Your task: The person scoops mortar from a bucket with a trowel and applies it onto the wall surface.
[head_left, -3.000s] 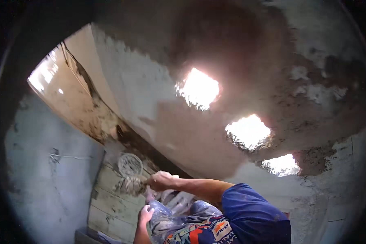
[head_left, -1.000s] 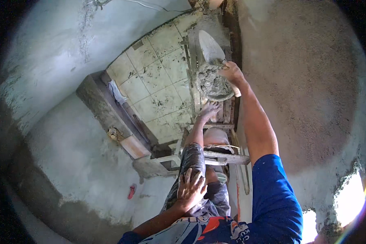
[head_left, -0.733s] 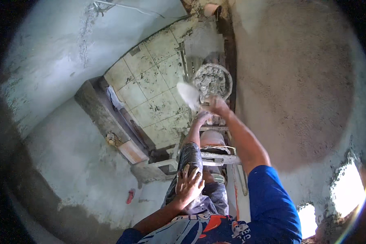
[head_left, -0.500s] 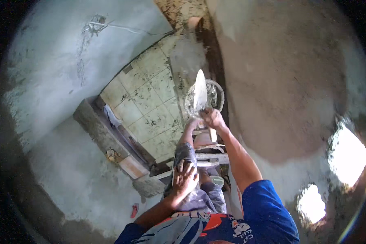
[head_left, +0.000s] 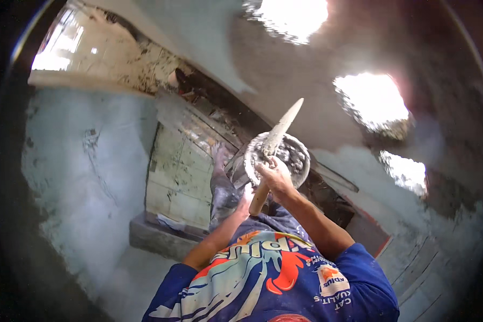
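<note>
My right hand [head_left: 275, 175] is closed round a pointed trowel [head_left: 285, 124]. The grey-smeared blade slants up and to the right across a round bucket [head_left: 307, 162], while the wooden handle slopes back toward my shirt. Wet grey mortar [head_left: 294, 155] lies inside the bucket. At the near left rim my left hand [head_left: 245, 202] grips the bucket, its fingers partly hidden behind the rim and the trowel handle. The bucket sits close in front of my lap.
Mortar-spattered tiles [head_left: 182, 172] cover the floor at the left, where my bare foot [head_left: 220, 152] shows. A low concrete ledge [head_left: 158, 239] edges them. On the right, a partly plastered wall [head_left: 300, 75] has bright ragged openings [head_left: 371, 102]. A dark gap with debris runs along its base.
My left hand has gone from my knee to the bucket's rim. The bucket looks larger and nearer to me. The trowel now tilts to the right, and the whole view has turned.
</note>
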`<control>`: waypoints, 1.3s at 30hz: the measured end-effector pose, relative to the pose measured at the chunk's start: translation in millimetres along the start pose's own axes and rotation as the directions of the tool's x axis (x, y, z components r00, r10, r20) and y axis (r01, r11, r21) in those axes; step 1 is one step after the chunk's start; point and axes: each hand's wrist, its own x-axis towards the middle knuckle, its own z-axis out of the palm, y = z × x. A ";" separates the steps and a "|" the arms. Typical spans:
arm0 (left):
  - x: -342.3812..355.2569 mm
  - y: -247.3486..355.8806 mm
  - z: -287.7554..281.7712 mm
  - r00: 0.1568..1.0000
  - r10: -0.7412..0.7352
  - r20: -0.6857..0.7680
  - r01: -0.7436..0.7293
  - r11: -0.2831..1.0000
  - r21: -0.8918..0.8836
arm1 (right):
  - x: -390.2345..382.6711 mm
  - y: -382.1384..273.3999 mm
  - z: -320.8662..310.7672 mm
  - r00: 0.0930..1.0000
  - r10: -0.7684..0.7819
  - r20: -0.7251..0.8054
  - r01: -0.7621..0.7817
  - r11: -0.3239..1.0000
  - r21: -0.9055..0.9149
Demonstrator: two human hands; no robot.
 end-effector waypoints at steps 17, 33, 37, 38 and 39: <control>-157.8 21.7 154.9 0.796 0.592 0.126 -0.313 0.224 0.923 | -150.4 -60.7 -82.9 0.937 -0.350 -0.001 0.346 0.924 0.162; -177.9 42.4 62.5 0.584 0.807 -0.090 -0.569 0.486 0.663 | -28.6 7.1 -79.5 0.713 -0.348 0.609 0.581 -0.192 -0.791; -192.9 42.3 73.1 0.562 0.822 -0.091 -0.541 0.449 0.711 | -28.3 33.2 -91.4 0.743 -0.207 0.636 0.660 0.070 -0.748; -198.7 45.9 77.4 0.535 0.839 -0.098 -0.502 0.408 0.762 | -45.1 17.0 -87.0 0.751 -0.240 0.615 0.635 0.007 -0.772; -202.5 48.4 78.1 0.507 0.856 -0.101 -0.457 0.367 0.810 | -54.0 8.5 -82.7 0.755 -0.275 0.595 0.606 -0.054 -0.794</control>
